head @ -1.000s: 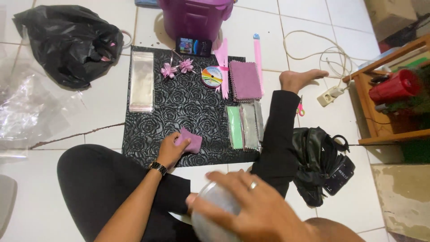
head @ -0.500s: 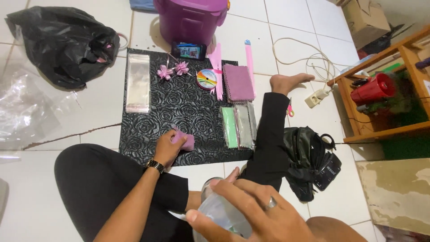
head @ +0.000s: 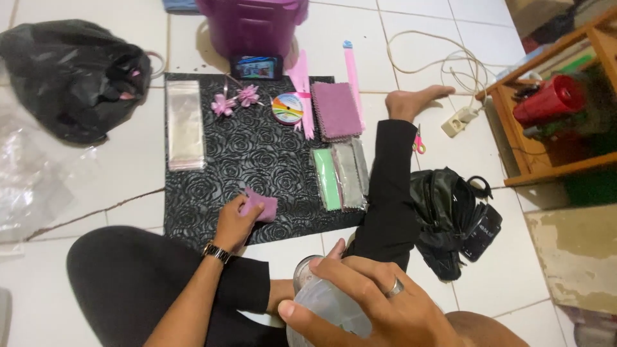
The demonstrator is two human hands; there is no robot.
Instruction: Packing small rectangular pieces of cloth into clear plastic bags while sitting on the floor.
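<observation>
While sitting on the white tiled floor (head: 83,212), the person pinches a small pink cloth piece (head: 262,207) in the left hand (head: 235,222), fingers closed on it, right at the lower edge of the black rose-patterned mat (head: 257,154) near the centre of the frame. Down at the bottom, the right hand (head: 366,305) is wrapped around a clear plastic jar (head: 324,302), fingers curled over its top. Further up the mat sit two little pink ribbon flowers (head: 236,100), a tape roll (head: 287,108) and a stack of mauve fabric (head: 336,110), with green and grey strips (head: 340,175) just below that. A black plastic bag (head: 71,77) slumps in the upper left, and a black handbag (head: 450,218) lies right of the outstretched leg.
</observation>
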